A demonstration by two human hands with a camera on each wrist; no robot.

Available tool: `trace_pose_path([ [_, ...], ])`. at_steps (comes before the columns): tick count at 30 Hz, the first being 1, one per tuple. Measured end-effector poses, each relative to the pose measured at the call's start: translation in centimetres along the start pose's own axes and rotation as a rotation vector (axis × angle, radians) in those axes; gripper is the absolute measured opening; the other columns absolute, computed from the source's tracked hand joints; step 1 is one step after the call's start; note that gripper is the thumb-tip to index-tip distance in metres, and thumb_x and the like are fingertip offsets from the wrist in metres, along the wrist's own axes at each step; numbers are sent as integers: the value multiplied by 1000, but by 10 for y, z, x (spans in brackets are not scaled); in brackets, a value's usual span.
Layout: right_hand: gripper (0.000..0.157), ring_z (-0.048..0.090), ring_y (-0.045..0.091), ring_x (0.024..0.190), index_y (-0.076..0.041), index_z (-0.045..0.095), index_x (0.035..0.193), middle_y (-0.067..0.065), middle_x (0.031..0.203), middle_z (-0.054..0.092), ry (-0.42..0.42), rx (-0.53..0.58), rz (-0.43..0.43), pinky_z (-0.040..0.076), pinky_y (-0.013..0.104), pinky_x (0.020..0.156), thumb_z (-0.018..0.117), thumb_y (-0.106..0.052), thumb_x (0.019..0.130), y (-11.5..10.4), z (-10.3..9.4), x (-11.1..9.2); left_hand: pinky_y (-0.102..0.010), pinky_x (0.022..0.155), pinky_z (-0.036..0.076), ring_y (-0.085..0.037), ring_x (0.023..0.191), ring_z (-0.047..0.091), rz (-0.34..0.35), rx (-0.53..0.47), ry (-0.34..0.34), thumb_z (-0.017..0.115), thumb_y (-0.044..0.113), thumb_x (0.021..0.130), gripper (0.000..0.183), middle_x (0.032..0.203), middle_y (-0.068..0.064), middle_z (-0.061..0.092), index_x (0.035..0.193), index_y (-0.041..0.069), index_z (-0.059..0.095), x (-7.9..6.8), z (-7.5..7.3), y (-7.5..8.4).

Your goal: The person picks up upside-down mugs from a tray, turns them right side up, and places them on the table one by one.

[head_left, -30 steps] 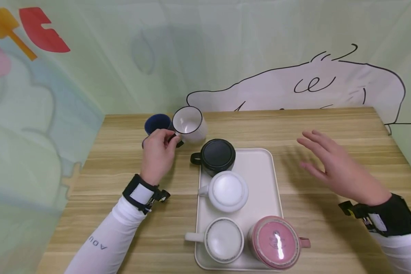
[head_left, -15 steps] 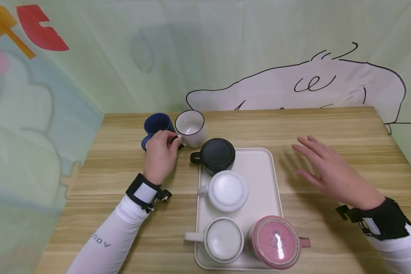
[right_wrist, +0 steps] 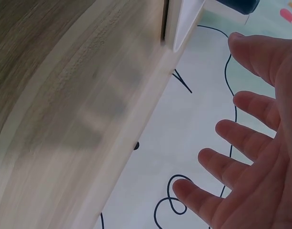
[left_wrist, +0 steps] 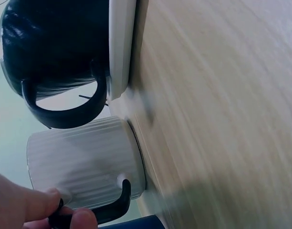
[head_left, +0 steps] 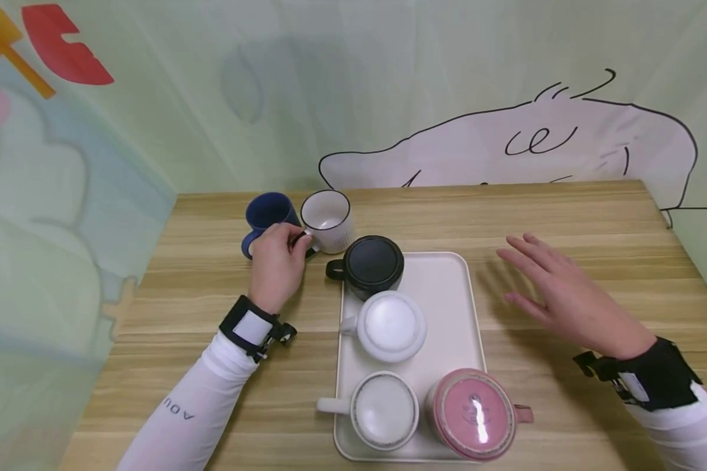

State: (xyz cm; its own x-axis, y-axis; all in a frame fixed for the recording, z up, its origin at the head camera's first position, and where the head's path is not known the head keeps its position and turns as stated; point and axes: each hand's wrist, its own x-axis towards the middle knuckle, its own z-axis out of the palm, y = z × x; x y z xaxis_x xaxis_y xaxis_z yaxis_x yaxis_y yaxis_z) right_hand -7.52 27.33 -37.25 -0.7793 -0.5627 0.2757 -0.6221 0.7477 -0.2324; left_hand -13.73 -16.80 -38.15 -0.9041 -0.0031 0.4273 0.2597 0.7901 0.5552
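In the head view, we see the left fingers (head_left: 299, 247) pinching the black handle (head_left: 312, 252) of the white mug (head_left: 332, 230), which stands just right of them; swinging sideways could knock the blue mug (head_left: 270, 210) beyond them or the black mug (head_left: 374, 265) farther right. In the left wrist view, only the handle is pinched, so we'd fear tilting. In the right wrist view, the right fingers (right_wrist: 242, 135) spread apart, holding nothing.

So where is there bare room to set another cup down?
The tray is bare right of the black mug and beyond the pink mug. The table is bare behind the tray. It's crowded at the tray's near end and around the left hand, gripping the black-rimmed mug beside the blue mug.
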Motion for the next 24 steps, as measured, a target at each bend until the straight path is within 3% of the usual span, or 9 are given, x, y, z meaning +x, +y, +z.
trace_pose_path([
  [24,74,28,41,143,-9,43,150,19,154,37,-32,-7,10,27,60,110,77,-25,86,-3,3,-1,-34,63,43,-23,72,55,-9,-5,36,70,11,92,17,86,-12,63,100,-4,70,0,2,0],
])
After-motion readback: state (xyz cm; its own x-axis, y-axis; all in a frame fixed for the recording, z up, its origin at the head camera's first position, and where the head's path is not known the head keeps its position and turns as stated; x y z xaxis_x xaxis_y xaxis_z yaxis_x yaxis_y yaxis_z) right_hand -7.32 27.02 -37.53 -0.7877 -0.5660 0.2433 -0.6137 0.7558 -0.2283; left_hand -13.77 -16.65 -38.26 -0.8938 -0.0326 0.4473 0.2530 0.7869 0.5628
